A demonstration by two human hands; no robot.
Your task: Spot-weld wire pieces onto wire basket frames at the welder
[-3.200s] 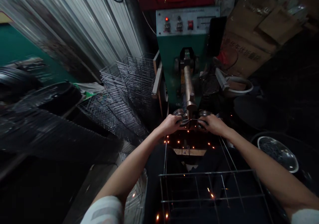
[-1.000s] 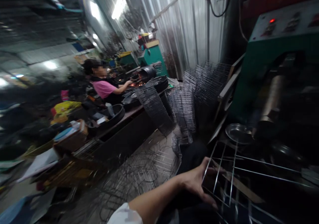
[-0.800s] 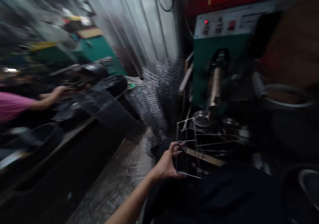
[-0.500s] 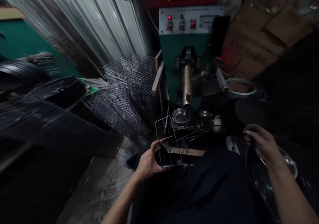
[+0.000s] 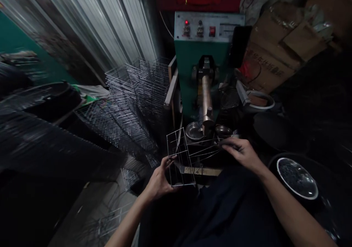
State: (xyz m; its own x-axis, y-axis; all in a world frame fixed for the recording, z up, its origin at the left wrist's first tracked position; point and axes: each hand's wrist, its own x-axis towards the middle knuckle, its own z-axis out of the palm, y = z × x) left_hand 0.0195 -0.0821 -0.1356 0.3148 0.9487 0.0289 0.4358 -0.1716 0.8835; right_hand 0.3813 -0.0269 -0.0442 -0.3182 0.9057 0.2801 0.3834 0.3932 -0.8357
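My left hand is closed around the near end of a small wire rack, a thin metal frame with crossing wires. The rack is tilted, and its long wires run right toward the machine. At their far end my right hand has thumb and fingers pinched together. What those fingers hold is too small and dark to make out. Just beyond the rack, a copper-coloured rod juts from a green machine. Below its tip are a shallow metal dish and a smaller metal bowl.
Stacked wire racks stand left of the machine. A round dish with small dark pieces lies at the right. Cardboard boxes lean behind, and a black phone-like slab is on the machine's right side. A red light glows on the control panel.
My right hand has moved left from beside the round dish to the far end of the rack's wires. My left hand still holds the rack. The view has shifted slightly.
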